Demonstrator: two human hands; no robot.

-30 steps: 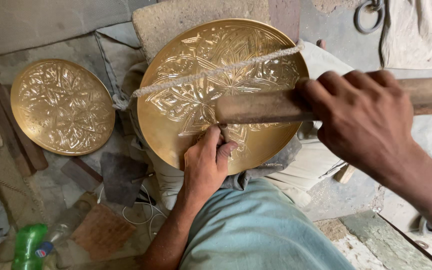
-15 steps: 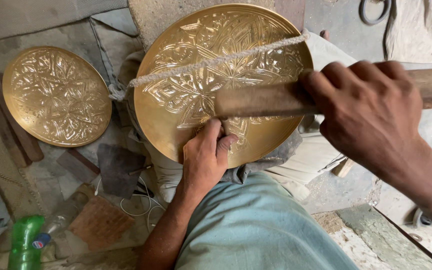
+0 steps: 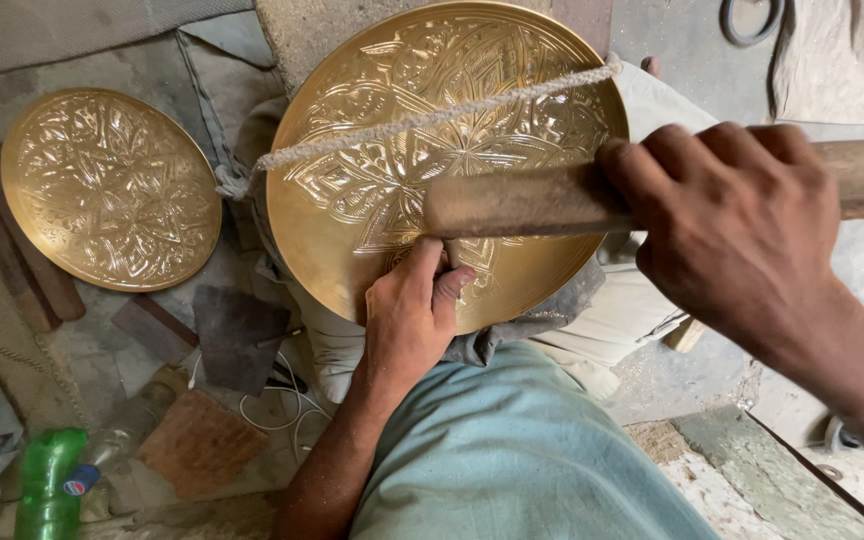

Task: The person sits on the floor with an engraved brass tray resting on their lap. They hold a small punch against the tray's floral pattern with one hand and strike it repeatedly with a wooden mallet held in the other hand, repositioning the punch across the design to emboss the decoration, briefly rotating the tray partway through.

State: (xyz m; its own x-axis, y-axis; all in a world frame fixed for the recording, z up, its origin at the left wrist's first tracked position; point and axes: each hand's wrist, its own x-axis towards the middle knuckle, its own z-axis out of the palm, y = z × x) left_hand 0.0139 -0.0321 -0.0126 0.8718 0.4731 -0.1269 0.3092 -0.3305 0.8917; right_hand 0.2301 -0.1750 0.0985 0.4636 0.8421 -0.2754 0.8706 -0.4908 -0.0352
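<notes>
A large round brass plate (image 3: pixel 392 170) with an embossed floral pattern rests on my lap, with a twisted rope (image 3: pixel 432 115) stretched across its upper half. My left hand (image 3: pixel 410 315) lies on the plate's lower part, its fingers pinched around a small metal punch (image 3: pixel 449 252) that is mostly hidden. My right hand (image 3: pixel 737 225) grips a thick wooden mallet (image 3: pixel 522 200) held level. The mallet's end sits just above the punch and my left thumb.
A second, smaller embossed brass plate (image 3: pixel 107 185) lies on the floor at the left. Below it are a dark flat stone (image 3: pixel 237 320), a brown block (image 3: pixel 197 440), a white cable (image 3: pixel 272 400) and a green bottle (image 3: pixel 47 480). A metal ring (image 3: pixel 747 20) lies at the top right.
The mallet's end has dipped slightly nearer the punch. Both hands keep their grips, and the plates sit a little higher in the view.
</notes>
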